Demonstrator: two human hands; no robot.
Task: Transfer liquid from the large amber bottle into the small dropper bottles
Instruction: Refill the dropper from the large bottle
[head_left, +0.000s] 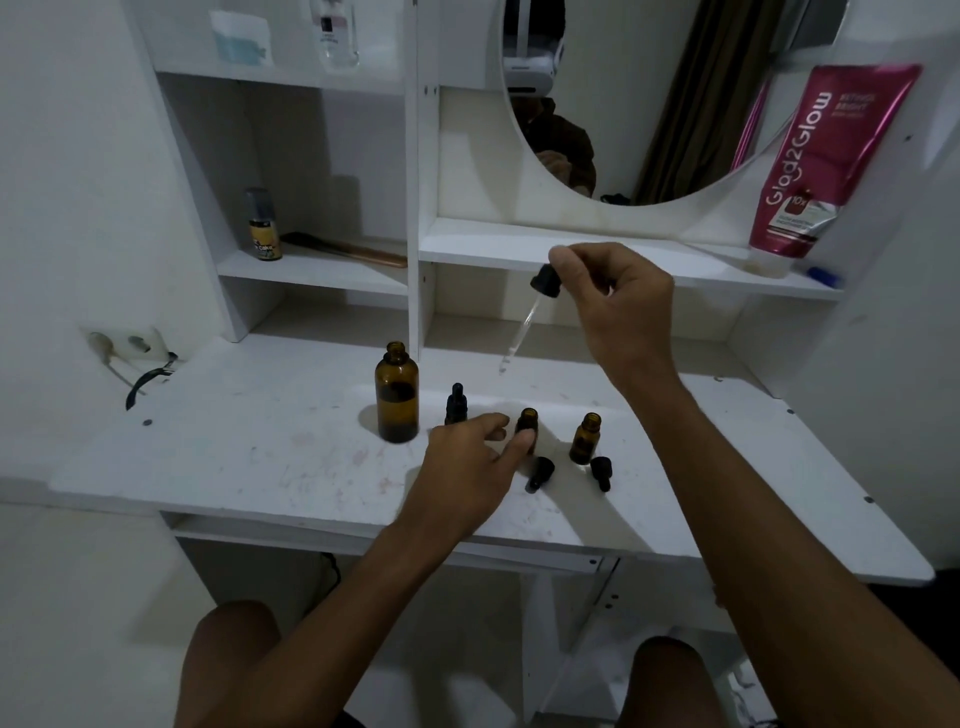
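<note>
Fingers of our right hand (618, 306) pinch a black-capped glass dropper (545, 281) above our left hand (467, 478), whose fingers grip a small open amber glass bottle (528, 421) on the white tabletop (260, 457).

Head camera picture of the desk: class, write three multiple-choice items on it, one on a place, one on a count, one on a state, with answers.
1. Where does the big brown bottle stand? A. Left of the small bottles B. On a chair C. On the floor
2. How many small bottles stand open? A. One B. Two C. Three
3. What does the right hand do? A. Hangs idle B. Holds a dropper in the air C. Makes an empty fist
Answers: 1 A, it ends the row on the left. 2 B, two necks are bare, one wears its cap. 3 B, its fingers pinch the dropper above the desk.
</note>
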